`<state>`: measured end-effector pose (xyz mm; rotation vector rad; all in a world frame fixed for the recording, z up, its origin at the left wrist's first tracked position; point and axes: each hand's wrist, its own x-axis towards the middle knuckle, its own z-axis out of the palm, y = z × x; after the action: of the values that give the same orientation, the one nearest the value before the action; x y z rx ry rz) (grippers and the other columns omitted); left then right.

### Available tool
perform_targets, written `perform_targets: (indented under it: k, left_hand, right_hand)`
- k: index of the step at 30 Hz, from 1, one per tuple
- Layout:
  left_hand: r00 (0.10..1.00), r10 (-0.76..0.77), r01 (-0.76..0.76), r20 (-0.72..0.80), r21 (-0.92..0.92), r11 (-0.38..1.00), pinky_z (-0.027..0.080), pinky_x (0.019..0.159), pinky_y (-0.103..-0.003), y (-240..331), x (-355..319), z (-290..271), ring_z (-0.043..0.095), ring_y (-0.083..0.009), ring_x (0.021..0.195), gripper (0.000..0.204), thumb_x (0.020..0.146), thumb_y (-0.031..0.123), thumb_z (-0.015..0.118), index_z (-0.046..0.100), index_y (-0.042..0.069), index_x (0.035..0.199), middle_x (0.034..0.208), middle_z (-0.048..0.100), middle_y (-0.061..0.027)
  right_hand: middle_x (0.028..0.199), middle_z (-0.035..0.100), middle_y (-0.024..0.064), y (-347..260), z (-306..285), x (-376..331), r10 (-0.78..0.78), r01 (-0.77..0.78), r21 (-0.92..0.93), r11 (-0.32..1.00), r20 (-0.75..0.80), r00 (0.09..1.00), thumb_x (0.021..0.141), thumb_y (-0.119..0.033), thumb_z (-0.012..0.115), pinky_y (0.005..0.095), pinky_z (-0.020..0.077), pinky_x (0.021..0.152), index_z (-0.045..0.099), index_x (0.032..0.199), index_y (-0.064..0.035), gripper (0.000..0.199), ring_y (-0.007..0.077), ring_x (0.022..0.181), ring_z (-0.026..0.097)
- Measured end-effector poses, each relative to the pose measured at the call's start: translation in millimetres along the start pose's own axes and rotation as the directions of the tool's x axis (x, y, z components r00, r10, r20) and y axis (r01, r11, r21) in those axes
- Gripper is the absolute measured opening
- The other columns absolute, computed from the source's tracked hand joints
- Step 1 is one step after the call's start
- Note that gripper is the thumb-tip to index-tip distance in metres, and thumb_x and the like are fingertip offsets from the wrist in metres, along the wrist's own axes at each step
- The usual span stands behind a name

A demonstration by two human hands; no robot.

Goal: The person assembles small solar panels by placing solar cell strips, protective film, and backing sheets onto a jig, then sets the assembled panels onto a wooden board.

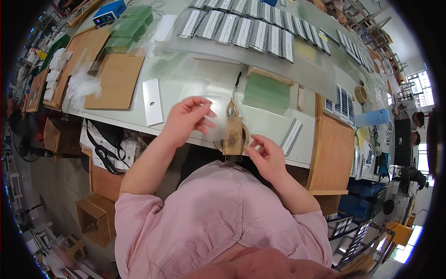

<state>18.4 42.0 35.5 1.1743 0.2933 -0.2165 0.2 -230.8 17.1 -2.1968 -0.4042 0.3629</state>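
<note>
At the table's front edge stands a worn yellowish-brown block (233, 137), with beige looped handles (233, 108) and metal-looking parts sticking up from its far end. A ring like a roll of tape (245, 136) shows along its right side. To the left of the block, my left hand (189, 120) is raised with fingers bent and apart; its fingertips are slightly blurred. A pale smear lies between those fingers and the block. My right hand (266, 156) is beside the ring, thumb and forefinger brought together; whatever they pinch is too small to make out.
Green glass sheets (267, 93) lie beyond the block. A white plate with a hole (152, 102) and cardboard (115, 81) lie left. A striped strip (291, 137) and wooden board (332, 149) are right. Rows of striped panels (232, 30) cover the far table. Green trays (127, 30) stand far left.
</note>
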Motion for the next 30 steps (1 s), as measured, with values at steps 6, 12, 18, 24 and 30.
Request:
perform_targets:
  k: [6,12,18,24,30]
  left_hand:
    - [0.974,-0.028,0.030,0.223,-0.006,1.000,0.054,0.055,-0.027,-21,-10,36,0.067,-0.0178,0.071,0.017,0.094,0.015,0.055,0.055,0.004,0.106,0.093,0.065,-0.0095]
    - [0.989,0.127,-0.148,0.081,0.345,0.927,0.047,0.054,-0.023,-35,7,38,0.058,-0.0097,0.062,0.017,0.090,0.019,0.060,0.064,0.002,0.090,0.077,0.063,-0.0019]
    - [0.989,0.144,-0.117,0.026,0.732,0.671,0.045,0.056,-0.030,-43,9,33,0.055,-0.0145,0.058,0.024,0.079,0.025,0.068,0.066,0.002,0.081,0.063,0.058,-0.0040]
    - [0.994,0.111,-0.087,0.022,0.771,0.631,0.046,0.057,-0.031,-42,10,31,0.056,-0.0175,0.058,0.026,0.076,0.028,0.068,0.066,0.002,0.080,0.063,0.058,-0.0055]
    - [0.994,0.103,-0.081,0.023,0.792,0.605,0.047,0.059,-0.032,-40,12,31,0.058,-0.0191,0.061,0.028,0.075,0.030,0.069,0.067,0.002,0.080,0.066,0.060,-0.0070]
  right_hand:
    - [0.089,0.064,0.0089,-22,-1,14,0.138,-0.230,0.847,0.480,0.186,0.973,0.085,-0.005,0.065,0.0184,0.0405,0.046,0.047,0.126,-0.0013,0.045,0.0106,0.061,0.058]
    - [0.084,0.064,0.0088,-30,-1,9,0.281,-0.253,0.782,0.570,0.104,0.954,0.083,-0.003,0.065,0.0187,0.0408,0.045,0.050,0.113,-0.0012,0.033,0.0098,0.061,0.059]
    - [0.071,0.061,0.0036,-9,15,9,0.313,-0.305,0.644,0.702,0.106,0.944,0.078,-0.004,0.071,0.0197,0.0415,0.046,0.051,0.107,-0.0007,0.035,0.0065,0.057,0.055]
    - [0.064,0.058,0.0004,-10,19,10,0.318,-0.342,0.519,0.783,0.138,0.938,0.077,-0.005,0.072,0.0196,0.0390,0.046,0.052,0.103,-0.0009,0.033,0.0044,0.053,0.050]
    - [0.062,0.057,-0.0010,-10,21,11,0.300,-0.314,0.491,0.813,0.109,0.948,0.077,-0.005,0.072,0.0194,0.0379,0.045,0.052,0.102,-0.0011,0.033,0.0039,0.050,0.048]
